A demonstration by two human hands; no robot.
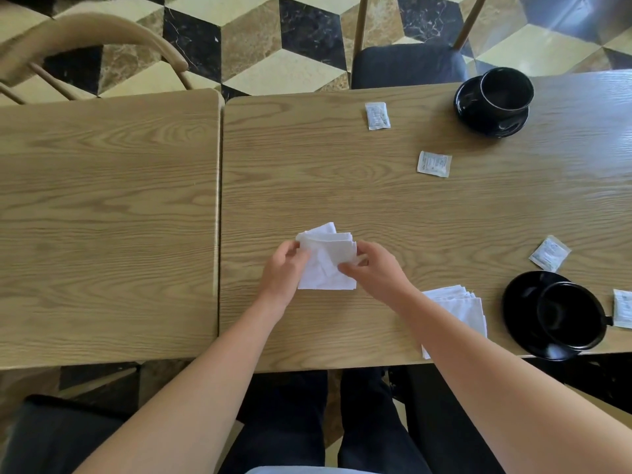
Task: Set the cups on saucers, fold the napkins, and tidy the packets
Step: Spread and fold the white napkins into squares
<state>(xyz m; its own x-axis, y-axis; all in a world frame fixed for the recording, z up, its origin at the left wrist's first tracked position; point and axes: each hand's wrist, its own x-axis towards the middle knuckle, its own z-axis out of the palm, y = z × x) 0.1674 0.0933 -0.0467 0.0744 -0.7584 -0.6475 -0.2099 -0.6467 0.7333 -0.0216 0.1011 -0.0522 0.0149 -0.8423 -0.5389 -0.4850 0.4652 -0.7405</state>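
Note:
A white napkin (325,261) lies partly folded on the wooden table (342,186) in front of me. My left hand (282,271) pinches its left edge and my right hand (374,268) grips its right side. A second white napkin (461,306), folded, rests by my right forearm. One black cup (506,88) stands on a black saucer (478,114) at the far right. Another black cup (569,314) sits on its saucer (523,295) at the near right. Several small white packets lie scattered: one (377,116), one (434,163), one (550,253), and one (622,307) at the right edge.
A second wooden table (102,217) adjoins on the left with a narrow gap between. A wooden chair (89,39) stands at the far left and a dark-cushioned chair (407,65) across from me. The floor is patterned tile.

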